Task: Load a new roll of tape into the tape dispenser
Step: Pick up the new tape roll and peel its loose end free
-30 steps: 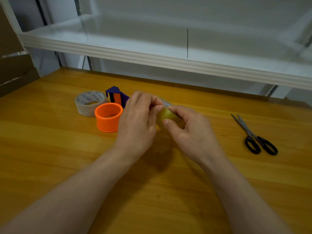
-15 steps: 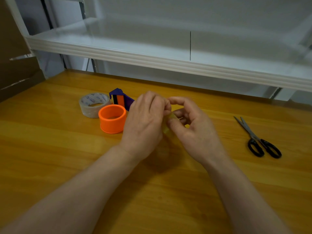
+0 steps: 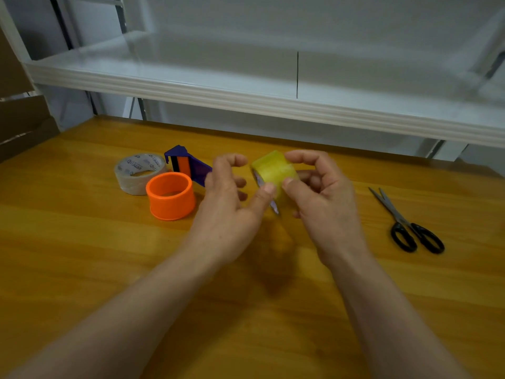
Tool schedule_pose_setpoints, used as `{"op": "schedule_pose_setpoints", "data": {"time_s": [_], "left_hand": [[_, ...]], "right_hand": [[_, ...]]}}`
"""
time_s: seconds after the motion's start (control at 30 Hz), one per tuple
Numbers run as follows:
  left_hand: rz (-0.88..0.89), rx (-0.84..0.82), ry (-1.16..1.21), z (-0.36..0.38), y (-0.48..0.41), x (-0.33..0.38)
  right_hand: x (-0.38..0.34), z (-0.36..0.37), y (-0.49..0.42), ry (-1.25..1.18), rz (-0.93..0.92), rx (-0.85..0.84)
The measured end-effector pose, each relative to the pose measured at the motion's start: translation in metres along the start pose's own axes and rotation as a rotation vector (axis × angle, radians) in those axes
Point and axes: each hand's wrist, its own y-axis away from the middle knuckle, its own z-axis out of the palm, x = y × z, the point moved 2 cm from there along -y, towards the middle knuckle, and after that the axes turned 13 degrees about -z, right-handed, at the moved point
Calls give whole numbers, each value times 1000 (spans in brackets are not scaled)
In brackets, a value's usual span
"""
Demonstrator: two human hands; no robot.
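A yellowish clear tape roll [image 3: 273, 172] is held on edge above the wooden table [image 3: 82, 255]. My right hand [image 3: 325, 198] grips it, index finger over the top and thumb on its near face. My left hand [image 3: 229, 203] is beside it with fingers loosely curled, its thumb tip touching the roll's near edge. The purple and orange tape dispenser [image 3: 185, 165] lies on the table left of my left hand, partly hidden behind it. An orange ring-shaped core [image 3: 170, 195] stands in front of the dispenser.
A second, greyish tape roll [image 3: 138, 172] lies flat left of the dispenser. Black-handled scissors [image 3: 407, 222] lie at the right. A white shelf [image 3: 273, 86] overhangs the table's far edge. Cardboard boxes [image 3: 21, 116] stand at the far left.
My hands have come apart and the roll, earlier mostly hidden between them, now shows on edge in my right hand. My left fingers have let go, leaving only the thumb on it.
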Motion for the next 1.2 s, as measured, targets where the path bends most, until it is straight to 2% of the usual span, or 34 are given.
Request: {"op": "schedule_pose_setpoints", "data": {"time_s": [0.1, 0.2, 0.53, 1.0, 1.2], "left_hand": [[-147, -183, 293, 6, 1, -2], [-135, -178, 475, 6, -2, -3], [13, -100, 444, 4, 1, 1], [31, -71, 380, 5, 1, -2], [41, -69, 327, 6, 2, -3]], "right_hand": [[-1, 2, 1, -14, 3, -6], [0, 6, 2, -42, 25, -37], [0, 12, 6, 49, -22, -66], [2, 10, 5, 72, -89, 66], [2, 7, 5, 236, -100, 84]]}}
